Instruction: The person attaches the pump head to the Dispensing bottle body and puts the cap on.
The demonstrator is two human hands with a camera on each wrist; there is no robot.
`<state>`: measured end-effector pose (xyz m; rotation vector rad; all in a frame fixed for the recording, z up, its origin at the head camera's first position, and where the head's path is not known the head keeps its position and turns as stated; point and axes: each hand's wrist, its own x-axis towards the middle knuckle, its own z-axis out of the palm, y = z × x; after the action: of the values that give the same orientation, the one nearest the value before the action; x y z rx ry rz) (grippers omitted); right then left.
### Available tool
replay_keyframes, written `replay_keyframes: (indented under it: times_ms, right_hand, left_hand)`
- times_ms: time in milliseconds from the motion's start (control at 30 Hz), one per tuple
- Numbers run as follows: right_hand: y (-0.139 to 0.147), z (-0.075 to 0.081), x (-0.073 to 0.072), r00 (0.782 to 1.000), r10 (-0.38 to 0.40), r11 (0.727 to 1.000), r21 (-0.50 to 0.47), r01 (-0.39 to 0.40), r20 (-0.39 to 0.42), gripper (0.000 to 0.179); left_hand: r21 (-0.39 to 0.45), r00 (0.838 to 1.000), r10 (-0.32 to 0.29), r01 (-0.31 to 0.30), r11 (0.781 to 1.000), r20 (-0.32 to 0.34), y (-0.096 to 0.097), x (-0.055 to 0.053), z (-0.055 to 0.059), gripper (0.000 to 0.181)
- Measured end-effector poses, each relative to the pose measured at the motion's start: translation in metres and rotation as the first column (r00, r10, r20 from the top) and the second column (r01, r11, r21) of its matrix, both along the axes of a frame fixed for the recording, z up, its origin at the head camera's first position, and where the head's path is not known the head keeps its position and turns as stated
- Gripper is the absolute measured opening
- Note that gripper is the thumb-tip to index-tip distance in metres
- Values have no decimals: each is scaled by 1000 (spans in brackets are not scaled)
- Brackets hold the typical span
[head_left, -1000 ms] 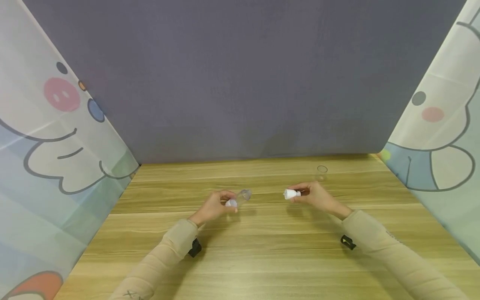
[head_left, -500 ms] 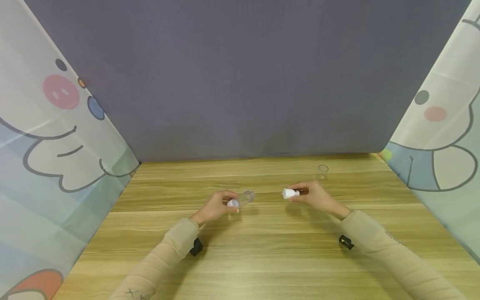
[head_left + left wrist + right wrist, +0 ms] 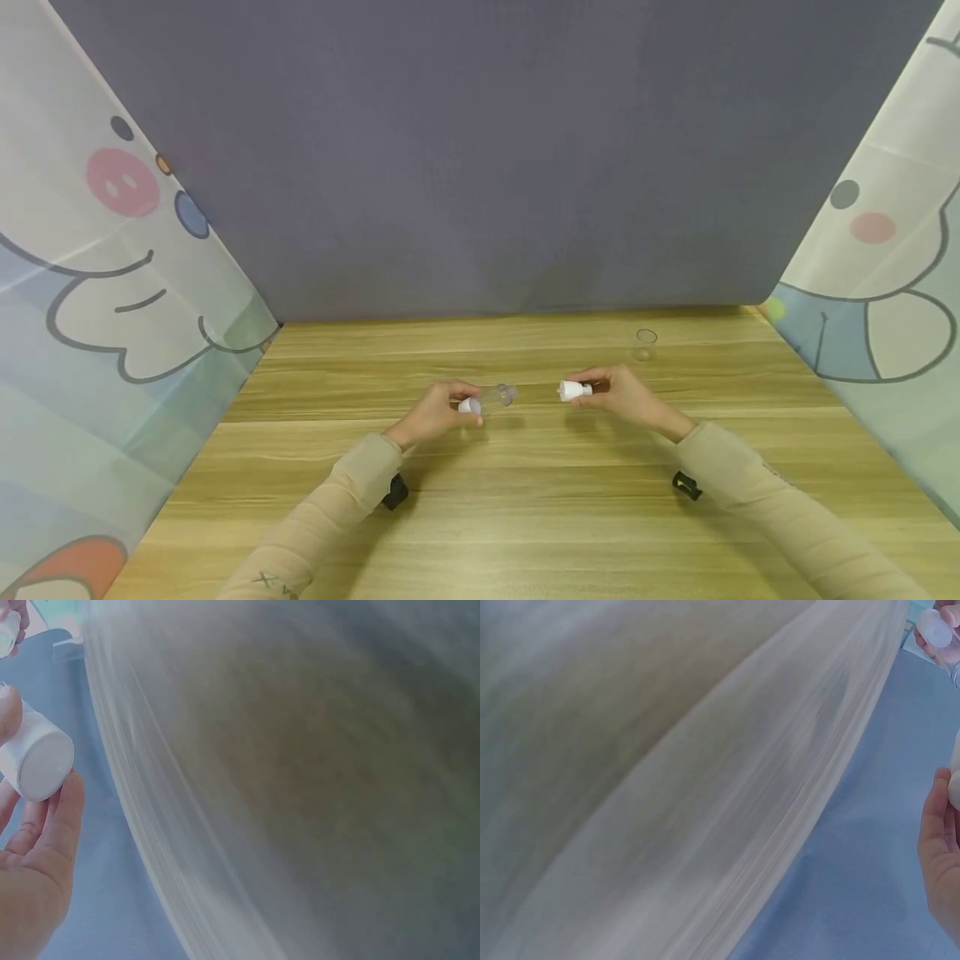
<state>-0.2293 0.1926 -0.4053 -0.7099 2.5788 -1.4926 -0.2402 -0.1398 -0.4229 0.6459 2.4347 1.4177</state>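
Head view: pale wood-grained worktop (image 3: pixel 487 517). Left hand (image 3: pixel 433 414) pinches the white end (image 3: pixel 468 406) of a clear bottle (image 3: pixel 495 398), its transparent part pointing right. Right hand (image 3: pixel 628 397) grips a white piece (image 3: pixel 573 391), broad end facing left; a gap separates it from the bottle. Shadows lie beneath both. Clear cup (image 3: pixel 644 345) near the far edge, beyond the right hand.

Left wrist view: thumb and fingers on opposite sides of the white end, flat face showing.

Right wrist view: fingers touch the white piece, mostly cut off at the right.
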Motion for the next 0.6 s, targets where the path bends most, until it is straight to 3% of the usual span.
replay_keyframes:
  times_ms: [333, 600]
  right_hand:
    - [-7, 0, 2, 1000, 23, 1000, -5, -23, -4, 35]
    - [-12, -1, 1, 1000, 9, 1000, 4, -9, 22, 35]
  left_hand:
    - [-5, 998, -30, 29, 1000, -51, 5, -3, -3, 43]
    - [-4, 999, -36, 36, 999, -37, 11, -2, -2, 44]
